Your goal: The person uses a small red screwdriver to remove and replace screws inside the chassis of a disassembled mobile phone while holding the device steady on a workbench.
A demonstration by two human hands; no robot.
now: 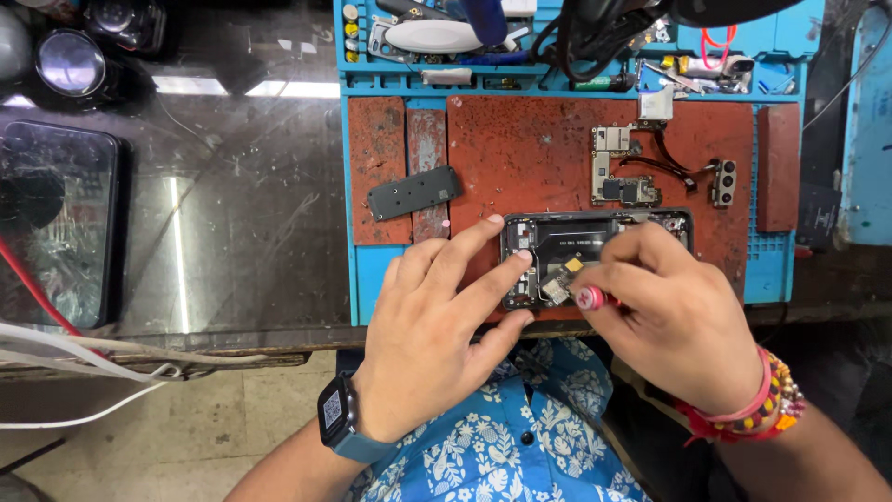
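Fingers of the left hand (437, 325) press flat, spread wide, on the opened black phone (557, 246). The right hand (664, 302) pinches a thin red-capped screwdriver (589, 297). The phone looks light and easy to break, so hold its edges.

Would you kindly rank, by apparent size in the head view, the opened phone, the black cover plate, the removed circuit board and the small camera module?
1. Opened phone, though hands hide part of it.
2. Black cover plate.
3. Removed circuit board, close to the plate, so this order is unsure.
4. Camera module, clearly smallest.

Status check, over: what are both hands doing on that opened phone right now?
Left hand steadying the opened phone, fingertips on its edge. Right hand gripping a red-capped screwdriver over the phone. Loose circuit board on the mat behind, not obstructing.
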